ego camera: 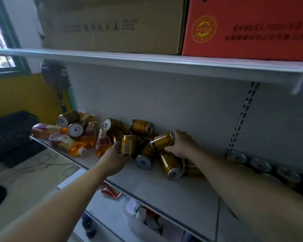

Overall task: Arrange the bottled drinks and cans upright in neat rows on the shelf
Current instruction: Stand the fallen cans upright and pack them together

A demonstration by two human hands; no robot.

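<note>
A jumble of gold cans and orange-drink bottles lies on the grey shelf (147,187). My left hand (115,158) grips an upright gold can (128,145) at the front of the pile. My right hand (181,145) holds a tilted gold can (163,140) just above the heap. Other gold cans lie on their sides, such as one at the back (141,126) and one near the front (170,165). Several bottles (66,144) lie flat at the shelf's left end. A row of upright cans (261,165) stands along the back at the right.
The shelf above (147,62) carries a brown carton (112,25) and a red carton (248,27). A lower shelf holds bags and bottles (143,219). A fan (55,74) and a dark crate (10,130) stand to the left.
</note>
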